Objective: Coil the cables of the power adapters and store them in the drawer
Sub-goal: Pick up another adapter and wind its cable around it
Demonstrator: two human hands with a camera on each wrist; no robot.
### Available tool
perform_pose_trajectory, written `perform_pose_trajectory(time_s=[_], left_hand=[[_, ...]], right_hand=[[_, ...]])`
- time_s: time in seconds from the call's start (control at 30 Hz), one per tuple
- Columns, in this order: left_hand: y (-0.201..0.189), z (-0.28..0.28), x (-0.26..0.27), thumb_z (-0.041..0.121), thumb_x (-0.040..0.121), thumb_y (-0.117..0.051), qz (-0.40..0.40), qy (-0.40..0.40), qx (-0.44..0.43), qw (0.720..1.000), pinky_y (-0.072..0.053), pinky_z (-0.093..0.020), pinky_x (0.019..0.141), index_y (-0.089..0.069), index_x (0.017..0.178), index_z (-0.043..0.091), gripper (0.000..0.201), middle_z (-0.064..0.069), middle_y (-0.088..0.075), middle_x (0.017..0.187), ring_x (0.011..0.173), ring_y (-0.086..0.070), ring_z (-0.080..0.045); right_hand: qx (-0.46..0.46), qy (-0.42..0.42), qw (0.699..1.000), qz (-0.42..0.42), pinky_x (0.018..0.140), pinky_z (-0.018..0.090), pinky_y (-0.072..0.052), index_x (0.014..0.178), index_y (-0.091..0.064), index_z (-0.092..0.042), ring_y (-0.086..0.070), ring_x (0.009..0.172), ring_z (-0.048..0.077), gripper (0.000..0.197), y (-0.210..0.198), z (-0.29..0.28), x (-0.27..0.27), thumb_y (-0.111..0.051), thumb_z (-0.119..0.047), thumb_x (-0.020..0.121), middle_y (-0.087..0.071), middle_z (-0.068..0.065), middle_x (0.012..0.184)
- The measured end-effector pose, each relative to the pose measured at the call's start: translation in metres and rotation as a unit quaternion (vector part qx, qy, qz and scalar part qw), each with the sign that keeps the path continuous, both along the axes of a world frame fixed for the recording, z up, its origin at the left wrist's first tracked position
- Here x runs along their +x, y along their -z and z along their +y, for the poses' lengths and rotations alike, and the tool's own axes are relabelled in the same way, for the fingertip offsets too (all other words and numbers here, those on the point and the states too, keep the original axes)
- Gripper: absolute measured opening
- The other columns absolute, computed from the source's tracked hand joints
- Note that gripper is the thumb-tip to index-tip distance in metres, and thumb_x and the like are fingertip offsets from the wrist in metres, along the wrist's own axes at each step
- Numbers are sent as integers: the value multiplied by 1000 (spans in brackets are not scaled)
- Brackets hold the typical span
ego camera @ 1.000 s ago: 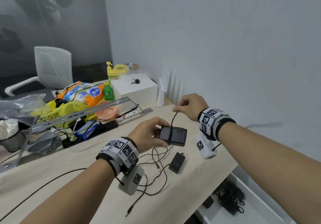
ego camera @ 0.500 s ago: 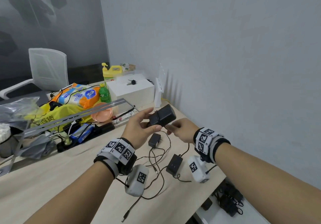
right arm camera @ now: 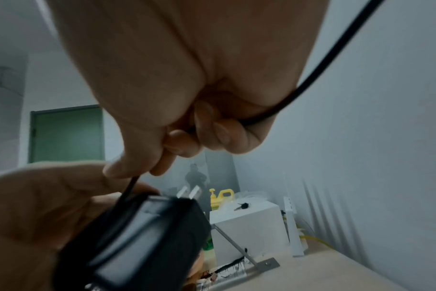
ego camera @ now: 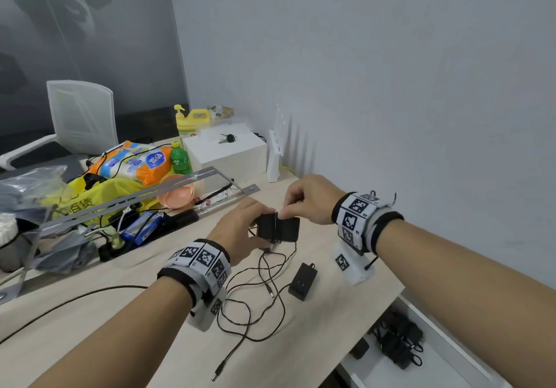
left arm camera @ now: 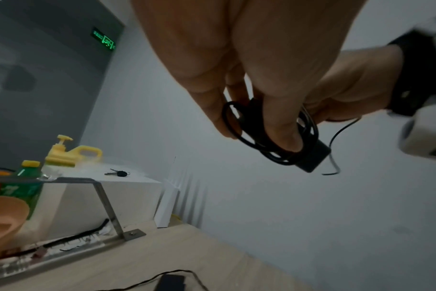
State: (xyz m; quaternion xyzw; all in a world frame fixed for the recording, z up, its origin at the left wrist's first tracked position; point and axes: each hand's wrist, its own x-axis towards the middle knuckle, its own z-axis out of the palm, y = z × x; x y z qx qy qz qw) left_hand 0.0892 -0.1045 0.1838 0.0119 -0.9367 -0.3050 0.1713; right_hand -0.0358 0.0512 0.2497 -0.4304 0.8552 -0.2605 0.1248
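Observation:
My left hand [ego camera: 240,231] grips a black power adapter [ego camera: 282,228] above the desk, with loops of its thin black cable wound round the body [left arm camera: 281,145]. My right hand [ego camera: 304,204] pinches that cable [right arm camera: 131,186] just above the adapter, thumb against forefinger. The cable's free part trails down to the desk [ego camera: 270,264]. A second black adapter [ego camera: 303,280] lies flat on the wooden desk [ego camera: 120,312] below my hands, its cable [ego camera: 249,321] sprawled loose to a barrel plug [ego camera: 217,372]. The open white drawer [ego camera: 451,354] at the lower right holds several coiled black adapters [ego camera: 398,342].
A metal bracket [ego camera: 126,198], pink bowl [ego camera: 176,196], white box with keys [ego camera: 228,154], green bottle [ego camera: 180,158], yellow jug [ego camera: 192,119], tissue packs [ego camera: 135,161] and a black power strip [ego camera: 144,234] crowd the desk's far left. The grey wall [ego camera: 391,86] stands close on the right.
My left hand has turned the adapter level and lowered it. My right hand has swung from below the adapter up over its top, laying another turn of cable round it.

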Motion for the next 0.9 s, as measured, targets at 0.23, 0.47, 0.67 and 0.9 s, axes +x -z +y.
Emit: perform_pose_trajectory(time_s=[0.23,0.47,0.67,0.9], left_hand=[[-6,2,6,6,63,-86,15,37,85,996,-48,-21,83,-62,113,19,57,3,-59,103,93,-57,-11],[-7,9,6,20,72,-79,-102,52,184,976,-57,-32,83,-46,123,34,62,8,-56,118,92,-66,-15],[-11,16,-2,47,79,-72,-183,-21,170,968,-56,-29,64,-55,120,26,50,-1,-68,97,66,-68,-12],[-7,15,1,33,76,-78,-180,39,126,975,-52,-18,70,-63,103,28,31,5,-68,90,79,-65,-8]], right_hand=[[-47,16,993,-105,69,16,-42,88,-72,-21,-56,69,3,18,24,9,-11,-72,-39,84,-69,0,80],[-77,0,989,-123,56,13,-38,72,-68,-25,-47,52,-4,19,33,8,-9,-67,-34,89,-58,-9,61],[-84,-11,989,-124,67,28,-47,73,-71,-23,-56,64,7,16,44,6,-5,-71,-35,85,-67,-2,71],[-59,-15,992,-108,52,19,-38,72,-72,-11,-45,53,8,27,19,10,-10,-71,-34,85,-65,-4,61]])
